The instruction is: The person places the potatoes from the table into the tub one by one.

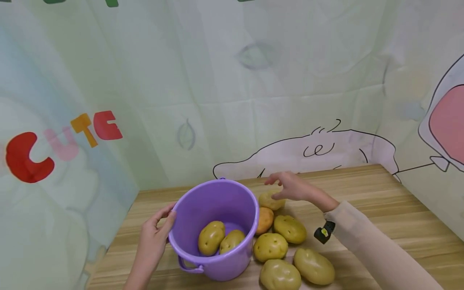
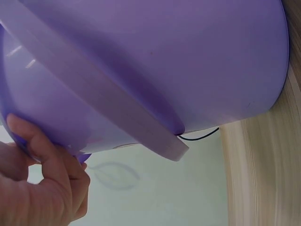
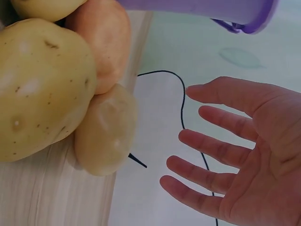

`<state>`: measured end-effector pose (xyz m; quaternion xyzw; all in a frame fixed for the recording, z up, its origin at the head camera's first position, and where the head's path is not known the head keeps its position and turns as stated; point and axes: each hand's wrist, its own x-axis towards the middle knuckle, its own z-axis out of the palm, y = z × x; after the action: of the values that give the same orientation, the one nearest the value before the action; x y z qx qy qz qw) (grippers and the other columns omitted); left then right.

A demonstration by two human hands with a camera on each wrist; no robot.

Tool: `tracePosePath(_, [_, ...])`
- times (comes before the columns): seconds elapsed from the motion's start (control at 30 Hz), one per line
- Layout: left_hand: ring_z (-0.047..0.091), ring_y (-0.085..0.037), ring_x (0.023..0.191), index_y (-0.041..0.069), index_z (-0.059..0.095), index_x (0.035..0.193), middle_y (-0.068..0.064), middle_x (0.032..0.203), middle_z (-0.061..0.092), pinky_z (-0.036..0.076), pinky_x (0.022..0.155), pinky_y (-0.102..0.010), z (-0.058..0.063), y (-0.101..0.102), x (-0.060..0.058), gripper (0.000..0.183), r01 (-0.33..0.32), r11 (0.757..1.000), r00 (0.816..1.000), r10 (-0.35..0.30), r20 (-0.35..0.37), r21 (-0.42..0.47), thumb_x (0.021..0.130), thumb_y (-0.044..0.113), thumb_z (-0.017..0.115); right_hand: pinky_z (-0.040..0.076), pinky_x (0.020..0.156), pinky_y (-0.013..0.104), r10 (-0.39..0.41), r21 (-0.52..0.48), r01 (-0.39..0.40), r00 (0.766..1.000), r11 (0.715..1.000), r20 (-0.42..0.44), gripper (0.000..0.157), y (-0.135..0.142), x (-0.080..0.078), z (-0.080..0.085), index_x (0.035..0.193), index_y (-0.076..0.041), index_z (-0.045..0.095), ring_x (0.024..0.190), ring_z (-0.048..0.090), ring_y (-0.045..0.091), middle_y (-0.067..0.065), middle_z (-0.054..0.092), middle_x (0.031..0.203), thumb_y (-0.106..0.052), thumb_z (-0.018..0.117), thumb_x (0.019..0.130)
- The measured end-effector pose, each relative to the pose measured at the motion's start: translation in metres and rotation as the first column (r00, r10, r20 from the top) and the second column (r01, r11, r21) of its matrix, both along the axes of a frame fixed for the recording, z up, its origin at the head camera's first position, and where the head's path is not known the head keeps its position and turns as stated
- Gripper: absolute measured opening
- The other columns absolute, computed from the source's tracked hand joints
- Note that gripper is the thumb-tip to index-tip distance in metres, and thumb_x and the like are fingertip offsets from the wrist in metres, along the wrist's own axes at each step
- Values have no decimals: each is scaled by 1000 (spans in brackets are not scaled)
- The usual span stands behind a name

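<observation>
My left hand (image 1: 154, 231) holds the rim of a purple bucket (image 1: 221, 268), thumb and fingers on either side of its edge. The left wrist view shows this hand (image 2: 51, 183) at the rim, with the bucket's handle (image 2: 94, 87) slanting across its outer wall. Two potatoes, one larger (image 1: 211, 238) and one smaller (image 1: 233, 240), lie inside. My right hand (image 1: 290, 187) hovers with spread fingers above a pale potato (image 1: 266, 200) at the back of the pile. In the right wrist view the fingers hold nothing, and that potato (image 3: 106, 134) lies apart from them.
Right of the bucket are an orange-tinted potato (image 1: 265, 220) and several yellow-brown ones, among them a front potato (image 1: 280, 274) and a right-hand potato (image 1: 313, 266). All rest on a wood-grain table (image 1: 391, 225). Behind it hangs a printed cloth (image 1: 224, 100) with cartoon drawings.
</observation>
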<state>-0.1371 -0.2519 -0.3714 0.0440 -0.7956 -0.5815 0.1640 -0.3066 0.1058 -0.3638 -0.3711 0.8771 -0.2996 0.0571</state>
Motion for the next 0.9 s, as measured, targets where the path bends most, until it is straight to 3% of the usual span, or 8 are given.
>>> tracePosePath(0.23, [70, -18, 65, -3, 57, 136, -19, 115, 54, 64, 60, -32, -2, -1, 0, 38, 3, 1000, 1000, -3, -2, -9, 104, 19, 55, 56, 92, 51, -27, 22, 26, 999, 999, 41, 46, 1, -4, -11, 128, 4, 62, 116, 56, 44, 23, 61, 127, -5, 75, 85])
tracePosePath(0.37, [70, -18, 65, -3, 59, 134, -19, 112, 54, 64, 60, -32, -1, 0, 0, 38, -6, 1000, 1000, 6, -7, 2, 104, 19, 56, 57, 90, 49, -15, 41, 15, 1000, 999, 11, 46, 2, -6, -16, 127, 6, 61, 117, 57, 43, 26, 60, 127, -5, 76, 85])
tracePosePath(0.53, [71, -18, 66, -4, 59, 134, -18, 111, 54, 64, 59, -32, -1, 0, 0, 38, -2, 1000, 1000, 2, -13, 7, 104, 20, 56, 51, 100, 54, -4, 69, 7, 999, 998, -47, 47, 1, -9, -23, 126, 5, 61, 120, 55, 41, 24, 61, 126, -4, 78, 83])
tracePosePath(0.9, [70, -18, 67, -3, 59, 135, -16, 112, 53, 63, 60, -31, -2, -1, -1, 39, 3, 1000, 1000, -3, -8, 5, 104, 22, 56, 44, 107, 58, 37, 104, -32, 998, 994, -48, 55, -2, -11, -34, 128, 5, 59, 124, 52, 43, 24, 58, 131, -2, 80, 78])
